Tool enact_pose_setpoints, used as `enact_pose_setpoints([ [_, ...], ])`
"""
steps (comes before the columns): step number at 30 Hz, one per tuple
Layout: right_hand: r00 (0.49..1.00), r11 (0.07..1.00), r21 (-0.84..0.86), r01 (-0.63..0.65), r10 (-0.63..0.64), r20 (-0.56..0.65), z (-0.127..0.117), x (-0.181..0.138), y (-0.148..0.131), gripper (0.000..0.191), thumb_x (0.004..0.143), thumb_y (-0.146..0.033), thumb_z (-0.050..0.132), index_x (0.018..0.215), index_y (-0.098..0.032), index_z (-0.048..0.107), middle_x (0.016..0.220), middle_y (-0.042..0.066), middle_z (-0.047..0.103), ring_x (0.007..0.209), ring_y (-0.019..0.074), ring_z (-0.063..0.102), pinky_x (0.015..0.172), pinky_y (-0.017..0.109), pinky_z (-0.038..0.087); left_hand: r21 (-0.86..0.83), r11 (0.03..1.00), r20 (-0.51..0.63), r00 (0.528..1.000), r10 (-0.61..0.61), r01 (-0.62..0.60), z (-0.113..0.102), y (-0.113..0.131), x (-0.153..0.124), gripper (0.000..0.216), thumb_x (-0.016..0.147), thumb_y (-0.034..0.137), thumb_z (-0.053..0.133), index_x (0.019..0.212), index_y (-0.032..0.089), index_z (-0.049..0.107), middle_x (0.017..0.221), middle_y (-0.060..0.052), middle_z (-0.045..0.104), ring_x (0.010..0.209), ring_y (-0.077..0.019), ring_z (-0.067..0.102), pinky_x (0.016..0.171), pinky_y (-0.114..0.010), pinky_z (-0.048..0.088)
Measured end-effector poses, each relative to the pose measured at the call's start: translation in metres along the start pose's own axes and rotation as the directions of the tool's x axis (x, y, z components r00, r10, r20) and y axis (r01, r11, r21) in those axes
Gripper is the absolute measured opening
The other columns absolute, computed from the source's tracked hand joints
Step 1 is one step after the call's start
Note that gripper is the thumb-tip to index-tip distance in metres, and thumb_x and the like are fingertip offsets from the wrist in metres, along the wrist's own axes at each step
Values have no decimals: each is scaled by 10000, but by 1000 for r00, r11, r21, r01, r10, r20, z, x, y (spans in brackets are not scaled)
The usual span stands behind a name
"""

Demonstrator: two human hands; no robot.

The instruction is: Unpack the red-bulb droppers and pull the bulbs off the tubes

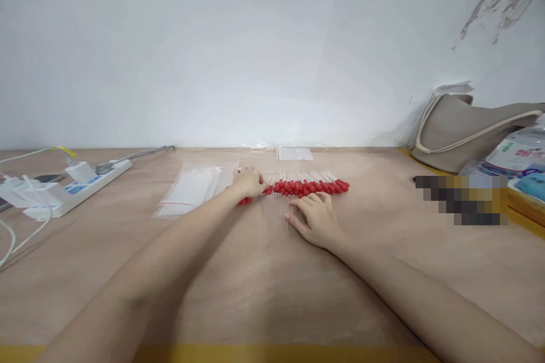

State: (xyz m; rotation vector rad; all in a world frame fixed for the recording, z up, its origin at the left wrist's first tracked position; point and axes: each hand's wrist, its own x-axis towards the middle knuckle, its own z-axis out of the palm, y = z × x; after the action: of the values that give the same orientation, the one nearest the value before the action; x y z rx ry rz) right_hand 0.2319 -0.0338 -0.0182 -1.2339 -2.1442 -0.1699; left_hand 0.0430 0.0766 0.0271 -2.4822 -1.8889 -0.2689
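Observation:
A row of clear droppers with red rubber bulbs [313,186] lies on the brown table [255,283]. My left hand [248,182] rests at the row's left end, fingers curled over the bulbs there. Whether it grips one is hidden. My right hand [315,216] lies flat just in front of the row, fingers stretched out beside the clear tubes [275,211]. A stack of clear zip bags with red seal lines [191,190] lies left of my left hand.
A white power strip [79,187] with chargers and cables sits at the far left. One small clear bag [294,153] lies near the wall. A beige tote bag [464,130] and packaged goods [522,161] stand at the right on a yellow-edged surface.

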Motion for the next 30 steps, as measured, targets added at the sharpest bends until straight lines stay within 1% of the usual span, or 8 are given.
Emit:
enact_pose_setpoints([
  [7,998,999,35,-28,27,49,1,1,4,309,860,-365,412,1109,-211,514,867,36,660,883,178,533,900,407,238,25,990,118,983,-144,142,-3,10,16,229,586,360,653,497,157,592,564,-85,589,718,-273,578,749,-447,365],
  [12,999,998,44,-51,51,7,3,0,6,316,853,-362,412,1104,-198,512,936,64,639,902,192,539,883,408,284,34,993,-67,992,-108,110,-20,5,-4,182,680,319,607,656,142,575,797,-155,597,900,-337,521,741,-438,367],
  [14,995,996,59,-68,72,-69,6,0,8,370,844,-369,416,1161,-186,467,1042,96,595,977,215,517,868,405,319,33,997,-159,986,-56,62,-24,-2,-23,185,779,313,501,798,136,553,866,-157,581,915,-314,511,743,-413,372],
  [16,977,991,89,-100,114,-181,7,1,11,467,836,-391,419,1247,-173,379,1159,134,513,1076,243,460,861,407,346,16,999,-215,976,35,-33,-19,-10,-48,185,844,300,409,867,152,517,817,-109,581,824,-252,535,708,-358,391],
  [19,955,991,84,-104,123,-270,5,2,14,602,815,-445,444,1320,-160,282,1282,168,381,1176,265,364,889,420,342,-61,932,-390,868,307,-357,1,-19,-85,156,879,290,377,876,183,491,824,-53,582,755,-190,537,686,-312,410],
  [21,976,999,23,-34,38,-214,2,2,15,615,801,-474,463,1321,-186,306,1304,151,368,1190,263,347,923,433,308,-94,868,-486,784,387,-487,16,-21,-104,138,874,298,418,888,181,489,833,-42,584,772,-168,541,710,-293,420],
  [25,986,987,-66,146,-150,-66,-3,1,10,452,803,-460,487,1213,-272,472,1187,72,521,1142,234,402,983,469,190,-114,820,-533,731,426,-561,30,-19,-114,172,845,278,488,981,172,486,882,-55,595,818,-165,553,743,-303,427],
  [30,968,969,-63,239,-242,-59,-2,1,1,275,822,-402,496,1035,-267,605,936,36,640,976,189,496,963,466,164,-17,759,-568,631,529,-651,26,-14,-108,157,832,261,502,961,170,508,855,-63,624,793,-173,569,731,-326,428],
])
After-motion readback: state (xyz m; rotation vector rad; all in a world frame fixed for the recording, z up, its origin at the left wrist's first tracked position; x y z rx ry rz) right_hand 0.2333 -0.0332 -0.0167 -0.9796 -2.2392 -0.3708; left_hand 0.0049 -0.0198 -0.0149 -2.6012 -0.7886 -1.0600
